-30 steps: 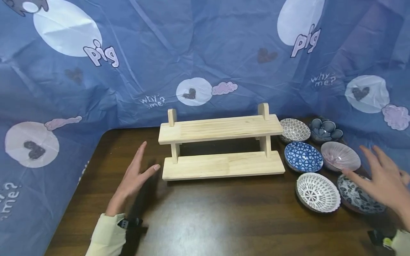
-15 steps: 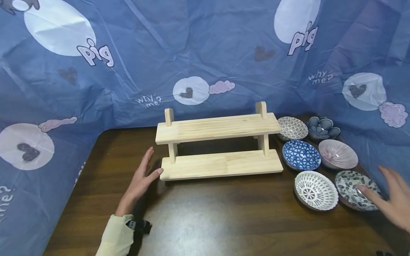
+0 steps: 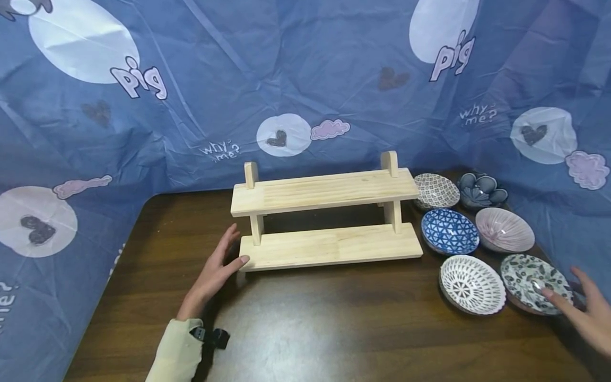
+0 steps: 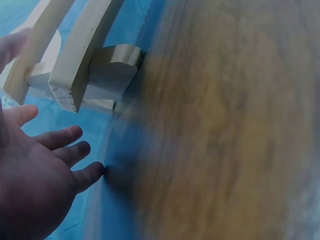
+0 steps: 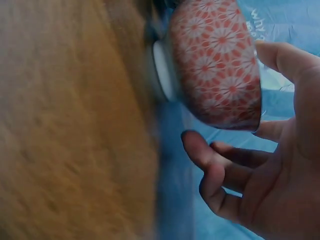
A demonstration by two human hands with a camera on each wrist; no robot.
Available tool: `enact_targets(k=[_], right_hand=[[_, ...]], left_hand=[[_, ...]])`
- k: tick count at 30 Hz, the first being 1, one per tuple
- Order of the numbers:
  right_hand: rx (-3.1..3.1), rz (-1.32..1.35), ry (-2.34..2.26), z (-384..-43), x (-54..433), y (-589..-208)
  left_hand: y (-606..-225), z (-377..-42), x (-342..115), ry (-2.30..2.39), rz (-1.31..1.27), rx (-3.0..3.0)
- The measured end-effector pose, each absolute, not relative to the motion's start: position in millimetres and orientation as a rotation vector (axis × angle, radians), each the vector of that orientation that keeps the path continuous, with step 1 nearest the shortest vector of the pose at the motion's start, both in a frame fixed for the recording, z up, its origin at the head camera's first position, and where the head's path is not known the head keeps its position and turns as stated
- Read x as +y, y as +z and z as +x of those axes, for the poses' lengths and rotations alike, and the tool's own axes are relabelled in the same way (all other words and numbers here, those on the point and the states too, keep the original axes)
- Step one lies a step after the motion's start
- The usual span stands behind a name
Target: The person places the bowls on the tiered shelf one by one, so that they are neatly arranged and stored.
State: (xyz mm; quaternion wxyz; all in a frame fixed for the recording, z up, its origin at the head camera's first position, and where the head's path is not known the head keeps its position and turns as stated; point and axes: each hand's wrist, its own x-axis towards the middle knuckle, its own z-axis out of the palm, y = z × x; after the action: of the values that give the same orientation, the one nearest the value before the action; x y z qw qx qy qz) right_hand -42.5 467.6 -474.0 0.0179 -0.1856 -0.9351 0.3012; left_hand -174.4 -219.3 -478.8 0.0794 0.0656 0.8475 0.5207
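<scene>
My left hand [image 3: 215, 273] is beside the left end of a two-tier wooden shelf [image 3: 324, 246], its thumb at the lower board's corner. In the left wrist view its fingers [image 4: 67, 137] are spread and relaxed next to the boards. On the right, my right hand [image 3: 589, 313] reaches over a bowl with a leafy inside [image 3: 525, 281]. The thumb overlaps the inside and the index finger is by the far rim. Its outside shows red floral print on the bowl [image 5: 215, 65] in the right wrist view, where the lower fingers bend loosely below it.
Left of that bowl is a white bowl with dark dashes [image 3: 472, 285]. Behind are a blue triangle-patterned bowl [image 3: 450, 232], a pinkish striped bowl [image 3: 505, 229], a beige patterned bowl [image 3: 436, 191] and a grey petal-shaped dish [image 3: 481, 191]. Blue printed cloth [image 3: 296, 63] hangs around the brown table [image 3: 305, 329].
My left hand has moved right until its thumb meets the shelf's lower board. My right hand has shifted right and down around the leafy bowl's rim. The view has turned slightly; shelf and bowls stay put.
</scene>
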Motion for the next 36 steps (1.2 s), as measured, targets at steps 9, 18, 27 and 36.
enact_targets(k=[9,18,27,36], right_hand=[[-2.884,-0.546,1.208,-40,472,-490],[-2.583,-0.518,1.801,-39,477,-499],[-2.067,-0.288,2.357,-32,484,-512],[-1.794,-0.068,2.569,-28,488,-522]], left_hand=[[-488,-177,-224,1.590,0.224,2.491],[-497,-175,-225,1.578,0.306,2.483],[-499,-174,-225,1.567,0.309,2.489],[-499,-176,-227,1.541,0.283,2.490]])
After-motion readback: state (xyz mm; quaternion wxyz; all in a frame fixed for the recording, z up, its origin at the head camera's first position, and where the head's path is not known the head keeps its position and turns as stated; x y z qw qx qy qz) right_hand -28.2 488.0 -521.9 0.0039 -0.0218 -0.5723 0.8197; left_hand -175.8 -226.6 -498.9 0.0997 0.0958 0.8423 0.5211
